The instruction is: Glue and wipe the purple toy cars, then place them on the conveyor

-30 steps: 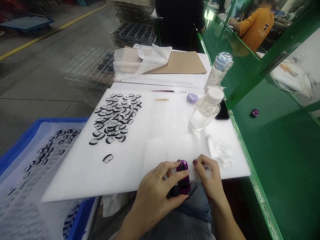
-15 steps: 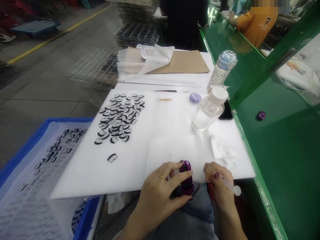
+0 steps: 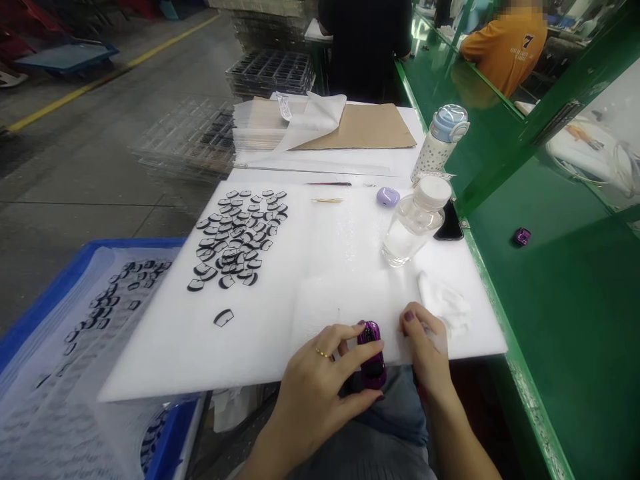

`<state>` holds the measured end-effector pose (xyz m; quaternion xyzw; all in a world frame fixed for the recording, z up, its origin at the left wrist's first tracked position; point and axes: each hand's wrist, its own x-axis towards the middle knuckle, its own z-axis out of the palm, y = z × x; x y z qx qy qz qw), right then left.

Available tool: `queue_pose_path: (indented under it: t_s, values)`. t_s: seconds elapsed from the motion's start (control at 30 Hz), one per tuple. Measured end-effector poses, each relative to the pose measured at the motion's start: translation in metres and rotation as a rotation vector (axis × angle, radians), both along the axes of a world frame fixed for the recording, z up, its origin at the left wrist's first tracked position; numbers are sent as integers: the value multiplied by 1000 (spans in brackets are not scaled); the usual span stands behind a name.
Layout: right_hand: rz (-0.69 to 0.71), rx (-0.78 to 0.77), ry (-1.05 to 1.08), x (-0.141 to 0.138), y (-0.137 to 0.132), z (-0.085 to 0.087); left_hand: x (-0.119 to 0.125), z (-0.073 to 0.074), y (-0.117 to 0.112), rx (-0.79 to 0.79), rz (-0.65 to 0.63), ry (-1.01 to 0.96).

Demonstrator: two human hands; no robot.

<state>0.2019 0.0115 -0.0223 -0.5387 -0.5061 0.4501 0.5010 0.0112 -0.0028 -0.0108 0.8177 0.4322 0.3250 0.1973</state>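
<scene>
At the board's near edge, the right hand (image 3: 425, 350) has risen beside the purple car (image 3: 373, 360).

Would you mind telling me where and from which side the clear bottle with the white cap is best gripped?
Grip the clear bottle around its round body, below the white cap, coming from the near left. The bare white board lies open there, while the phone and the dotted flask crowd its far right. It stands upright, so a side grasp suits it.

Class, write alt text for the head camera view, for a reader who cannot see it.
A person's left hand holds a shiny purple toy car at the near edge of a white board, with the right hand beside it. Small black parts and a clear bottle sit further back.
</scene>
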Motion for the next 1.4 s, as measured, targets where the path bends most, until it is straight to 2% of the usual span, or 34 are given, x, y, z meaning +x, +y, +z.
queue_pose_path:
  t_s: [0.13, 0.23, 0.3, 0.37, 0.43, 0.5, 0.53, 0.6, 0.67, 0.77, 0.9, 1.07, 1.2, 1.4]
  values:
    - [101, -83, -155, 13, -4, 13, -1, 0, 0, -6, 2, 15]
    - [207, 22, -206, 49, -5, 35, -1, -1, -1, -15, -3, 19]
    - [223, 141, -257, 79, 10, 52, -2, -2, -1, -12, -9, 10]
    - [67, 210, -361, 106, 43, 65, -3, -3, -1, -3, -11, 1]
    - [-147, 143, -510, 126, 90, 72, -3, -3, -1, 9, -8, -3]
    - [-189, 60, -558, 138, 140, 71, -3, -4, -1, 13, -6, -4]
    - [-179, -52, -613, 141, 163, 68, -2, -4, -2, 15, -5, -6]
    - [-146, -146, -653, 142, 202, 59, -2, -5, -2, 19, -1, -9]
    - [-159, -191, -679, 139, 229, 49, -1, -6, -2, 31, 7, -7]
    - [-214, -245, -712, 131, 254, 37, -1, -6, -1, 52, 13, 4]
    - [-233, -338, -728, 125, 272, 30, -2, -6, 0, 77, 13, 11]
    - [-264, -368, -755, 122, 282, 24, -2, -7, 0, 86, 12, 15]
    - [-294, -381, -788, 122, 288, 21, -2, -6, 0, 83, 21, 25]
    - [-268, -390, -754, 131, 287, 24, -2, -5, 0, 83, 19, 17]
